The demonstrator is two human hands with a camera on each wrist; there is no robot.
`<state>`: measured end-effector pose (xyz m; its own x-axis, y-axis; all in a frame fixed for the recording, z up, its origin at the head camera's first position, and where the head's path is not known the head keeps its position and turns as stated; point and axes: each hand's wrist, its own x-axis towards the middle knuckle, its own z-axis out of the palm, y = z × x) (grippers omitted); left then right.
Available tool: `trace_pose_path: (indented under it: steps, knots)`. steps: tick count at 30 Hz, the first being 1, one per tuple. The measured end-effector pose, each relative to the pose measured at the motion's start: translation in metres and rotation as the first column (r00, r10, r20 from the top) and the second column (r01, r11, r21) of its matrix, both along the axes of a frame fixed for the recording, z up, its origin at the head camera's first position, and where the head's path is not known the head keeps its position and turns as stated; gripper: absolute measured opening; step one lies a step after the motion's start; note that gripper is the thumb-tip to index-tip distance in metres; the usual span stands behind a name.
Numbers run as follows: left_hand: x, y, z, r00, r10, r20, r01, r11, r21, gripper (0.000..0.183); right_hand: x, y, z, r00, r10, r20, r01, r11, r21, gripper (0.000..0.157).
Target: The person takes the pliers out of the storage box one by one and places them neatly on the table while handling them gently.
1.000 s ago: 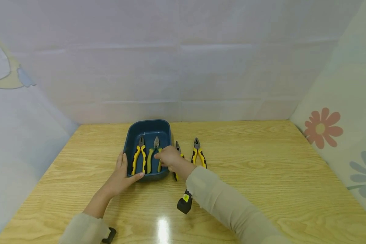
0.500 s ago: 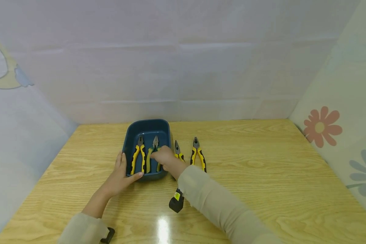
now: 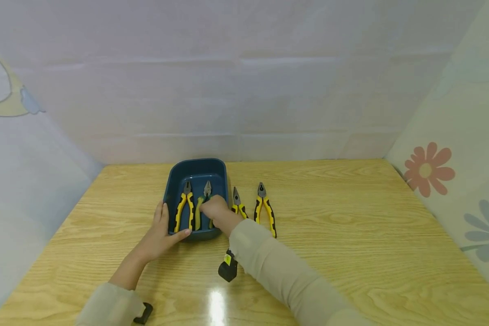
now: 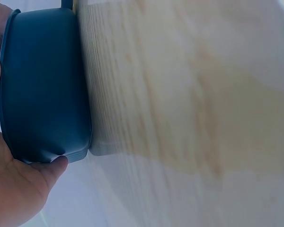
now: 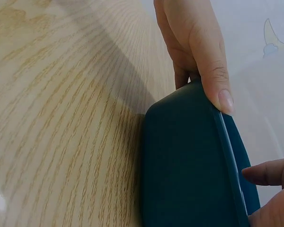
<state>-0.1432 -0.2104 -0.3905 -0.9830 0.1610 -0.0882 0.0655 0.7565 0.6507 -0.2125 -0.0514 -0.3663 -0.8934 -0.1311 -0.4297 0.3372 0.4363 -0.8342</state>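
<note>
A dark blue tray (image 3: 214,164) sits at the table's back left. At its front left corner my left hand (image 3: 156,240) grips it, thumb over the rim; the left wrist view shows that thumb (image 4: 57,171) along the tray wall. Inside lie yellow-and-black combination pliers (image 3: 180,213) and, to their right, green-handled pliers (image 3: 198,215), jaws pointing away. My right hand (image 3: 218,210) reaches over the tray's right side and holds the green-handled pliers, hiding most of the right handle. In the right wrist view a fingertip (image 5: 255,174) dips past the rim.
Right of the tray lie yellow-and-black long-nose pliers (image 3: 237,198), partly under my right wrist, and yellow-and-black combination pliers (image 3: 262,206). Black wrist-worn devices (image 3: 228,270) show at both wrists. A pale cloth wall (image 3: 244,113) stands behind the wooden table (image 3: 350,235).
My right hand and forearm have shifted left over the green-handled pliers, uncovering more of the pliers on the table. The left hand keeps its place on the tray.
</note>
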Motion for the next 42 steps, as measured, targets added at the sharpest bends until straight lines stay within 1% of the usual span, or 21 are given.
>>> trace_pose_path:
  steps: [7,11,14,18,23,26,28,32,33,36,38,42]
  knots:
    - [-0.001,0.003,-0.001,1.000,-0.003,-0.003,0.003,1.000,0.008,0.103,-0.002,0.001,-0.001,1.000,-0.012,0.022,0.012,1.000,0.013,0.038]
    - [0.000,0.003,0.000,1.000,-0.005,-0.002,0.005,1.000,0.010,0.103,-0.002,0.000,-0.003,0.999,-0.021,0.037,0.021,1.000,-0.019,0.039]
    - [0.000,0.003,0.000,1.000,-0.007,-0.005,0.007,1.000,0.008,0.103,-0.001,0.000,-0.004,0.998,-0.041,0.042,0.043,0.997,-0.059,0.042]
    - [0.000,0.003,-0.001,1.000,-0.009,-0.009,0.009,1.000,0.000,0.102,0.001,-0.001,-0.004,0.997,-0.074,0.022,0.075,0.994,-0.082,0.045]
    - [0.000,0.002,-0.001,1.000,-0.007,-0.011,0.007,1.000,-0.003,0.103,0.004,-0.002,-0.005,0.995,-0.095,-0.015,0.094,0.993,-0.071,0.044]
    - [0.001,0.001,-0.001,1.000,-0.007,-0.011,0.007,1.000,-0.005,0.103,0.005,-0.003,-0.004,0.994,-0.101,-0.050,0.099,0.994,-0.041,0.038]
    - [0.001,0.001,-0.001,1.000,-0.007,-0.011,0.007,1.000,-0.004,0.103,0.006,-0.004,-0.004,0.993,-0.092,-0.080,0.091,0.996,-0.010,0.030]
    - [0.002,0.001,-0.002,1.000,-0.007,-0.012,0.007,1.000,-0.005,0.102,0.007,-0.006,-0.005,0.990,-0.047,-0.130,0.058,0.995,0.077,0.008]
    - [0.002,0.001,-0.002,1.000,-0.007,-0.012,0.007,1.000,-0.005,0.102,0.007,-0.006,-0.005,0.990,-0.035,-0.139,0.049,0.994,0.096,0.007]
    - [0.003,0.001,-0.001,1.000,-0.008,-0.012,0.008,1.000,-0.006,0.102,0.007,-0.007,-0.006,0.990,-0.015,-0.141,0.032,0.992,0.121,0.015]
    - [0.003,0.001,-0.001,1.000,-0.008,-0.012,0.008,1.000,-0.005,0.101,0.007,-0.008,-0.006,0.991,-0.012,-0.136,0.029,0.992,0.124,0.016]
    - [0.004,0.001,0.001,1.000,-0.008,-0.016,0.008,1.000,-0.004,0.101,0.005,-0.010,-0.005,0.995,-0.029,-0.098,0.040,0.993,0.110,0.006]
